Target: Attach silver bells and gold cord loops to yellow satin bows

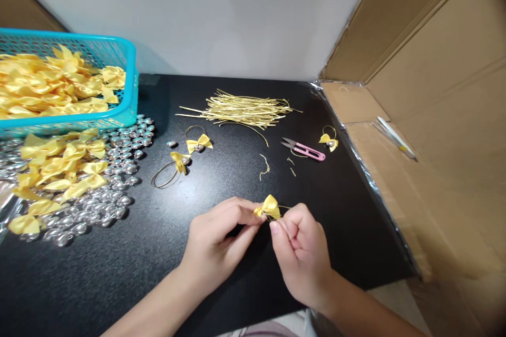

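Near the front of the black table, my left hand pinches a yellow ribbon bow between thumb and fingertips. Just right of the bow, my right hand is closed, its thumb and fingers pressed on a thin gold cord that runs from the bow. Bows with silver bells or beads and cord loops lie beyond my left hand, one behind another. A similar looped bow rests at the right. Pink thread snips lie with their blades pointing left.
A turquoise basket of yellow bows stands at the back left. In front of it, loose bows lie on many silver beads. A bundle of gold cords lies at the back. A white cutter rests on cardboard at right.
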Tool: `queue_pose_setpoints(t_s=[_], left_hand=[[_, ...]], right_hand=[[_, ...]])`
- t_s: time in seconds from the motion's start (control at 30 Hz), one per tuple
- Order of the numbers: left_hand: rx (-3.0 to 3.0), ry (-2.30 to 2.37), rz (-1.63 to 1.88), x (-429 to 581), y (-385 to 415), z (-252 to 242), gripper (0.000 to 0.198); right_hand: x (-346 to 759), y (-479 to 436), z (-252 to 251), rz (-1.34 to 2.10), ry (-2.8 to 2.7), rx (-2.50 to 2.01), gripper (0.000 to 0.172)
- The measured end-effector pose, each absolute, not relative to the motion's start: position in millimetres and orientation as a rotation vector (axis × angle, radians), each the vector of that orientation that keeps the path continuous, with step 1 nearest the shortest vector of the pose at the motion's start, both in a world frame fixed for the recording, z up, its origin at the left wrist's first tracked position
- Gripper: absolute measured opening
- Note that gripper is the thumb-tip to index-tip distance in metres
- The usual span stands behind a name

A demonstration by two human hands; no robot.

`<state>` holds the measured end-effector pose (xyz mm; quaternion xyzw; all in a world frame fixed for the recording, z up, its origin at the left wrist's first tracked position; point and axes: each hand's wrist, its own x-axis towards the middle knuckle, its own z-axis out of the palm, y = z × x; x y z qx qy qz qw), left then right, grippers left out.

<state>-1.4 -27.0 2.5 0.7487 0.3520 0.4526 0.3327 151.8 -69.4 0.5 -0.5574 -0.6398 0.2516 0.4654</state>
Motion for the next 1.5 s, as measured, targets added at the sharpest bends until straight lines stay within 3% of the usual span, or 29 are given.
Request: queue_pose_setpoints(t_s=[0.17, 0.37, 0.6, 1.07, 1.23, 1.4, 1.5], left_hand=[[1.931, 0.963, 1.139, -3, -31, -4, 0.022], [1.657, 1.073, 1.134, 0, -34, -7, 0.041], [1.396, 1.058, 1.078, 5, -29, 2, 0.014], [1.33, 0.97, 1.094, 6, -24, 6, 0.016], [1.187, 1.021, 1.028, 5, -23, 5, 0.009], [1.0, 1.138, 0.938, 2, -18, 1, 0.014], [0.933, 1.148, 0.951, 1, -15, -2, 0.02]], right_hand=[[152, -71, -3, 0.664, -1.556, -1.358, 0.028], [151, -71, -5, 0.703, -1.532, -1.351, 0.028], [152, -71, -4, 0.715, -1.524, -1.356, 0.028], [153, -72, -3, 0.724, -1.516, -1.339, 0.028], [151, -71, -5, 1.005, -1.27, -1.3, 0.025], [167, -59, 21, 1.328, -0.802, -0.885, 0.027], [190, -55, 56, 1.307, -0.662, -0.804, 0.013]])
